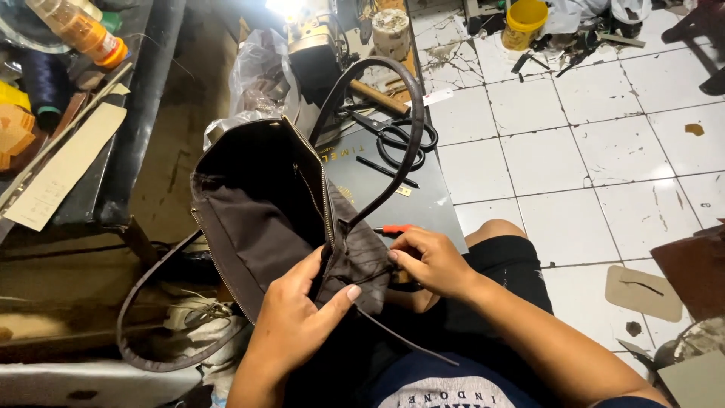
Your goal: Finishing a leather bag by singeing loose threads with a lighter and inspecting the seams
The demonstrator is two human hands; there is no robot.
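Observation:
A dark brown handbag (257, 204) with an open zipped top and a grey-brown lining is held up over my lap. My left hand (294, 321) grips the bag's lower edge, thumb pressed on the turned-out lining (362, 253). My right hand (430, 261) pinches the lining's right side, beside a small tool with an orange handle (396, 228). One long brown strap (377, 98) arches up over the bag; the other strap (147, 340) loops down to the left.
Black scissors (404, 136) and a black pen lie on a dark flat box (423, 200) behind the bag. A sewing machine (313, 45), a plastic bag and a yellow bucket (525, 23) stand further back. White floor tiles spread right, with cardboard scraps (642, 291).

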